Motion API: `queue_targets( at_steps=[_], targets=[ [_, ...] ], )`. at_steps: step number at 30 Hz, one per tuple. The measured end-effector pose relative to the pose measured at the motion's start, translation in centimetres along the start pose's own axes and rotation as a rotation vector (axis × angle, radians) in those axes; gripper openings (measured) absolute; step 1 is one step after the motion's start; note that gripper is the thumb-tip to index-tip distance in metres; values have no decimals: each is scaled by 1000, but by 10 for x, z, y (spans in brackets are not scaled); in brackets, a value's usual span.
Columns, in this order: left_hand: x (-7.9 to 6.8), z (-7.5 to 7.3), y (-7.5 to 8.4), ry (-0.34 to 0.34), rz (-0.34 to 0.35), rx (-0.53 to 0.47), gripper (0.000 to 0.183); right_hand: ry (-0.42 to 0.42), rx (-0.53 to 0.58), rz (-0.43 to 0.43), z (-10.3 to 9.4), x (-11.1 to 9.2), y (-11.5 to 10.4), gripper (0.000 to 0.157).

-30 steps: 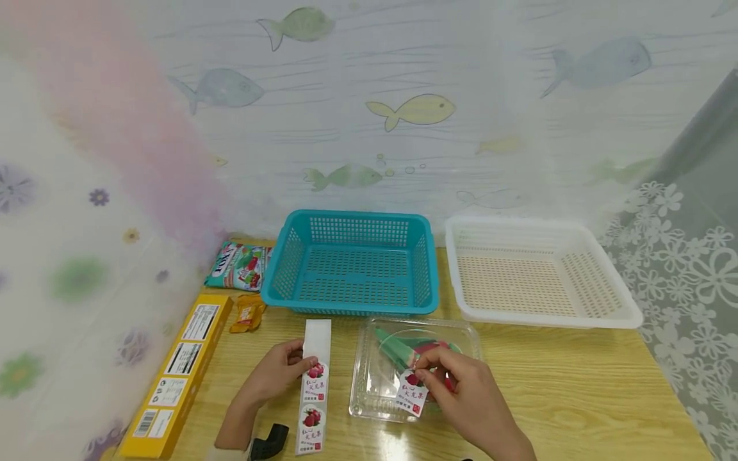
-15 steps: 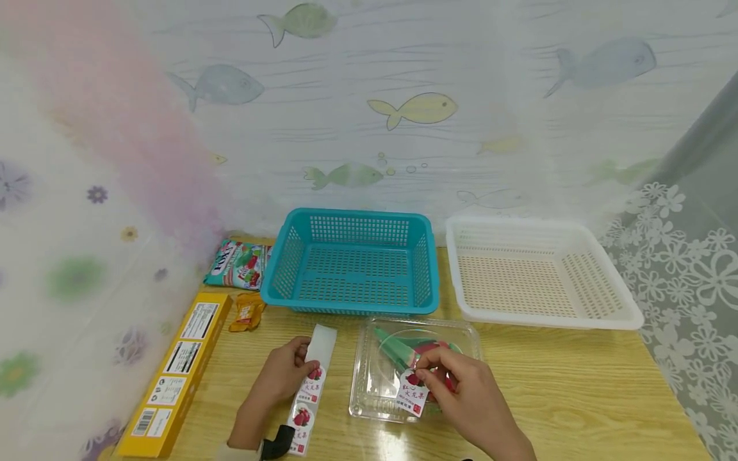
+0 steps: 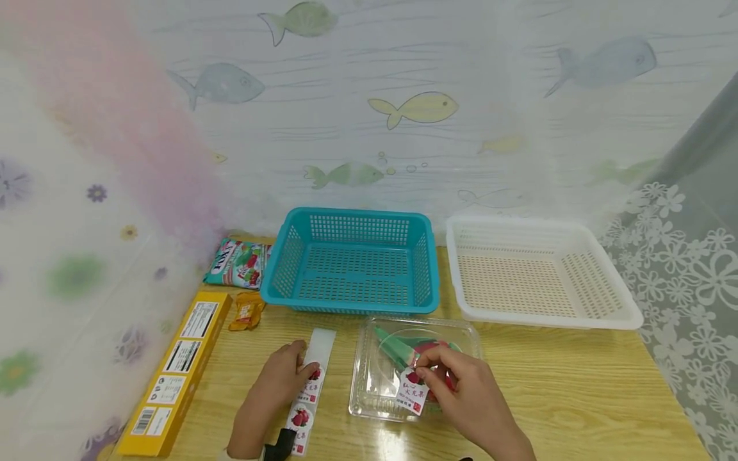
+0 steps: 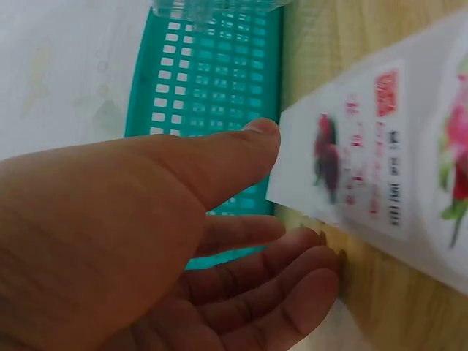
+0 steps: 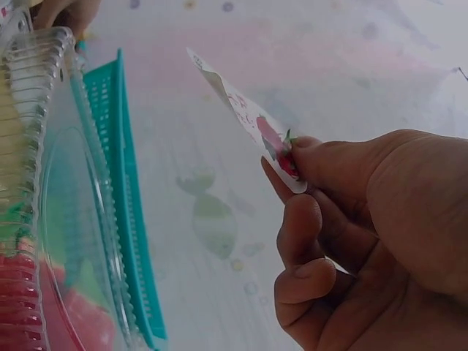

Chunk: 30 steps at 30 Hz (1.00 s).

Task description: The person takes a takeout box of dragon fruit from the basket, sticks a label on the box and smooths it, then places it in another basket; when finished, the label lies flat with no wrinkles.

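My right hand (image 3: pixel 475 394) pinches a white label sticker (image 3: pixel 412 392) with a red dragon fruit picture between thumb and index finger; in the right wrist view the sticker (image 5: pixel 245 121) bends slightly. It hangs just above a clear plastic clamshell box (image 3: pixel 364 378), whose lid is down over green and red contents (image 3: pixel 398 346) that my hand partly hides. Left of the box, a strip of the same stickers (image 3: pixel 311 384) lies on the table. My left hand (image 3: pixel 273 378) rests beside it, thumb at its edge; in the left wrist view the other fingers (image 4: pixel 292 307) are apart from the strip.
Behind the box stand a teal basket (image 3: pixel 350 302) and a white basket (image 3: pixel 548 318). At the left are a long yellow box (image 3: pixel 181 371), a small orange packet (image 3: pixel 246 312) and a green snack bag (image 3: pixel 236 264). The wooden table (image 3: pixel 576 390) extends to the right.
The sticker strip has tilted and come down toward the wrist, and my left fingers have loosened at its edge. My right hand and its sticker have hardly moved.
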<state>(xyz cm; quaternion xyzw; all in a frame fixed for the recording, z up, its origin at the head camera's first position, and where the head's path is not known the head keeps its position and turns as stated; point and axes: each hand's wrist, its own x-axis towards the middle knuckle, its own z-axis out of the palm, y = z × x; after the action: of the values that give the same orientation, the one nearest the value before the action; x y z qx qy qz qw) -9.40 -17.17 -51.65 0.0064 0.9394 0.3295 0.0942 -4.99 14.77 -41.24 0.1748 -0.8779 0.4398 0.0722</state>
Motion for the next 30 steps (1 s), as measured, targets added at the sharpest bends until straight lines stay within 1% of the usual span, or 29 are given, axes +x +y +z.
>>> queue_targets(
  at_steps=[2, 5, 8, 10, 13, 16, 18, 20, 22, 23, 27, 30],
  targets=[
    [-2, -2, 1, 2, -6, 18, 37, -3, 7, -1, 1, 0, 1, 26],
    [-5, -6, 4, 12, -13, 21, 43, -3, 11, -9, 2, 1, 2, 25],
    [-8, -9, 10, 20, -17, -18, 37, 4, -2, -22, 3, 1, 3, 26],
    [-11, -11, 16, 34, -14, -62, 32, 7, -7, -28, 3, 2, 4, 26],
    [-15, -13, 28, 82, 8, -161, 24, 2, 1, -35, 4, 2, 5, 25],
    [-21, -14, 43, 139, 57, -276, 15, -3, 18, -36, 4, 2, 6, 23],
    [-25, -14, 53, 157, 98, -362, 12, -4, 19, -39, 4, 3, 6, 21],
    [-28, -12, 64, 141, 137, -438, 11, -2, 14, -43, 4, 4, 5, 20],
    [-31, -10, 74, 94, 190, -496, 12, -2, 7, -39, 4, 4, 5, 21],
    [-31, -9, 80, 66, 222, -512, 14, -1, 3, -34, 4, 4, 5, 21],
    [-33, -1, 101, -58, 358, -545, 22, -27, 44, 20, 3, 4, 4, 22],
    [-31, 6, 114, -107, 421, -569, 21, -36, 55, 32, 2, 5, 4, 20]
  ],
)
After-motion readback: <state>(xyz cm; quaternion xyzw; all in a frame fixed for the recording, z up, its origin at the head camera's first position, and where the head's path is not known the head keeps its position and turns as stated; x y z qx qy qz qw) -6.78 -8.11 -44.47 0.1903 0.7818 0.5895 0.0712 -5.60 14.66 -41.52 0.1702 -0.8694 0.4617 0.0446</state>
